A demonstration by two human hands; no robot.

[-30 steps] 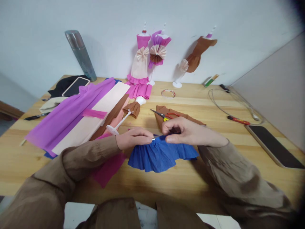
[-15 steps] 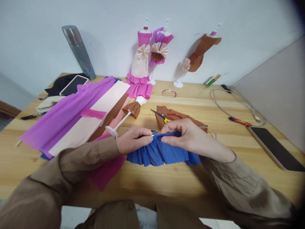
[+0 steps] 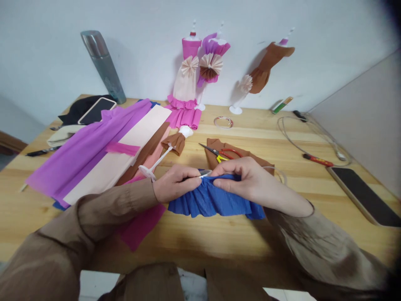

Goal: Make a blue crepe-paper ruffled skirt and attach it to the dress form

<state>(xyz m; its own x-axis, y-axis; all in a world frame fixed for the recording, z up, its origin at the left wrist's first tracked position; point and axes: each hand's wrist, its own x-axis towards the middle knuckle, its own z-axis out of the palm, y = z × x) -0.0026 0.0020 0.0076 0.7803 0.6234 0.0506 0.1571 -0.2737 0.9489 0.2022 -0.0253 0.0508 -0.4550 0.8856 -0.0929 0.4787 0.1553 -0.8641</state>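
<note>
Blue crepe paper (image 3: 206, 200), gathered into ruffles, hangs from both my hands above the front of the table. My left hand (image 3: 177, 182) pinches its upper left edge, where a whitish strip (image 3: 205, 173) shows between the hands. My right hand (image 3: 247, 179) pinches the same top edge a little to the right, thumb in front and fingers behind. Just behind the right hand, scissors (image 3: 219, 152) with red and yellow handles lie on folded brown paper (image 3: 213, 144). Beside my left hand lies a small white stand (image 3: 159, 161) dressed in brown paper.
Purple, cream and brown paper sheets (image 3: 94, 163) cover the table's left side. Dressed miniature mannequins (image 3: 186, 79) stand along the wall near a grey bottle (image 3: 105, 69). A phone (image 3: 360, 194), a cable (image 3: 291, 140) and a red screwdriver-like tool (image 3: 318, 160) lie at right.
My right hand has shifted slightly right along the paper's edge, and a bit more of the whitish strip shows between my hands. The left hand stays nearly still.
</note>
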